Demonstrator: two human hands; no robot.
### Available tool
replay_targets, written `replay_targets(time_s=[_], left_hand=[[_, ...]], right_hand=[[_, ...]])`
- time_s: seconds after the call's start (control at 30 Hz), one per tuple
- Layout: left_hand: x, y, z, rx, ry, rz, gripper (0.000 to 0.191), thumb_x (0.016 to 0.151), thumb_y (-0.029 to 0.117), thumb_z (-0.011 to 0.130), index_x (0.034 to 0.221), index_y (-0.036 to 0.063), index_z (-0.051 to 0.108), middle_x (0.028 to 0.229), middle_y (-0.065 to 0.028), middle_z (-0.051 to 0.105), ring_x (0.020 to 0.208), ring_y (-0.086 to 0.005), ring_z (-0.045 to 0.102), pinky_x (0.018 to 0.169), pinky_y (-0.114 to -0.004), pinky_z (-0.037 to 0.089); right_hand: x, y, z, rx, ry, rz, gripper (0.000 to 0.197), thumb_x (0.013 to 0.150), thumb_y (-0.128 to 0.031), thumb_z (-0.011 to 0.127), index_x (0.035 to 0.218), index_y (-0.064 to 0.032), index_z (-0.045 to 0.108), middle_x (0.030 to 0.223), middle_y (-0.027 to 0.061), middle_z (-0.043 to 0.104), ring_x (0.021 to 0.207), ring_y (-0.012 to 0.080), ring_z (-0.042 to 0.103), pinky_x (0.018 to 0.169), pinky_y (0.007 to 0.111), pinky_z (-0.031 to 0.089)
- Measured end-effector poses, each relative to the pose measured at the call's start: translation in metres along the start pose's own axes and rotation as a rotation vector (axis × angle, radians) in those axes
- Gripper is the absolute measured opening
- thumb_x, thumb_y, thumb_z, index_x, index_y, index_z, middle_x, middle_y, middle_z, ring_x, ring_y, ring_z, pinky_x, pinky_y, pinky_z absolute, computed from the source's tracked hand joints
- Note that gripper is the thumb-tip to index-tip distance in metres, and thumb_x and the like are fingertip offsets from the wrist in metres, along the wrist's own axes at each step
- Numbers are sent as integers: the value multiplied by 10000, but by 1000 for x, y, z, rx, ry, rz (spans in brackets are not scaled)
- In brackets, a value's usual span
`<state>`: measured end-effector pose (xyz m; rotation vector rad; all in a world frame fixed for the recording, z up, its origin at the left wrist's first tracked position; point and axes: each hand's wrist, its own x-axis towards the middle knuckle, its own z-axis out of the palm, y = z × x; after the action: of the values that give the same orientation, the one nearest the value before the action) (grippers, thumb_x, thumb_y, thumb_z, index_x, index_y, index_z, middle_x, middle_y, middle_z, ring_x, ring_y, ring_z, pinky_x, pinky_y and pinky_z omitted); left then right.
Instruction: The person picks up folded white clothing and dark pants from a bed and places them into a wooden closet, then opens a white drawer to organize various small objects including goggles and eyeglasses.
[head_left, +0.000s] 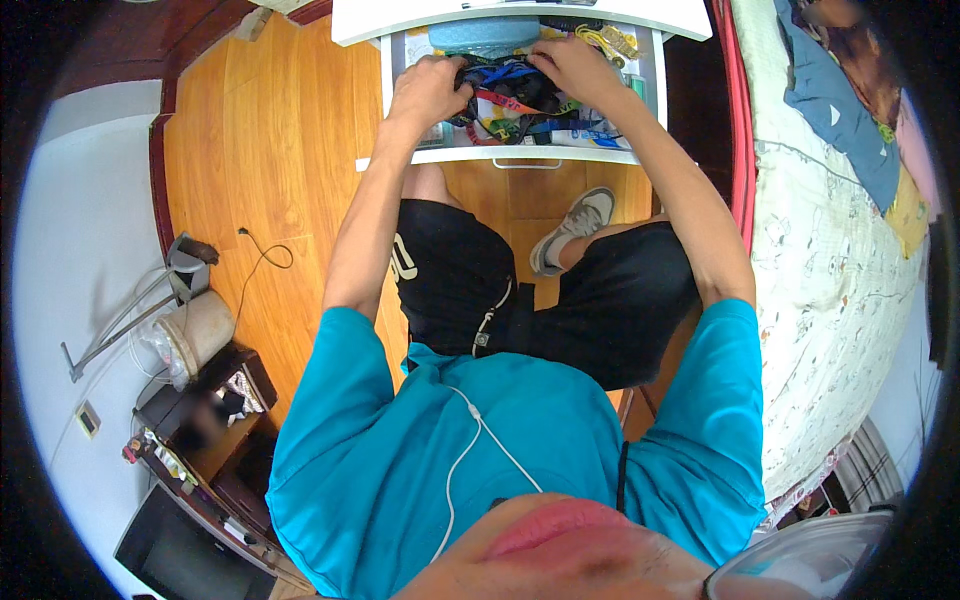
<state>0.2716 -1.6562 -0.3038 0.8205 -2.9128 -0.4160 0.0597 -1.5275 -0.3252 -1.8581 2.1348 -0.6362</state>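
Observation:
An open white drawer (450, 156) holds a tangled heap of dark straps and lanyards (499, 75), some blue. My left hand (429, 88) is at the heap's left side, thumb and fingers around its dark edge. My right hand (574, 67) reaches into the heap's upper right, its fingertips bent down among the straps. A red lanyard (506, 101) with lettering crosses the front of the heap. Behind lies a light blue case (484, 34). A yellow cord (596, 36) lies at the back right, beside a gold-coloured piece.
The white cabinet top (525, 13) overhangs the drawer's back. A bed with a patterned cover (817, 285) stands on the right. On the wooden floor to the left lie a black cable (247, 259) and a tipped bucket (196, 330). My knees are below the drawer front.

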Motion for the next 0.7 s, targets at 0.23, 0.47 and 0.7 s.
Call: replay_targets(time_s=[0.23,0.47,0.7], left_hand=[[-1,0,-7,-12,-51,-3,249,904,260,588,1067,122,716,856,-196,686,818,-376,664,756,-453,538],[-17,-3,-11,-182,329,90,237,888,171,621,1099,100,701,891,-154,677,810,-355,652,728,-429,532],[-28,14,-26,-283,576,170,254,848,97,669,1100,99,697,939,-89,657,830,-274,638,719,-358,531]], right_hand=[[-8,1,-20,-105,-65,37,198,918,-203,573,981,-46,676,859,187,679,847,379,652,760,455,527],[-30,8,-58,-304,-320,215,153,839,-194,679,875,-49,712,856,178,694,825,325,681,738,400,535],[-30,-24,-72,150,137,-25,339,891,-346,642,1083,-69,682,1000,168,694,922,346,672,795,397,536]])
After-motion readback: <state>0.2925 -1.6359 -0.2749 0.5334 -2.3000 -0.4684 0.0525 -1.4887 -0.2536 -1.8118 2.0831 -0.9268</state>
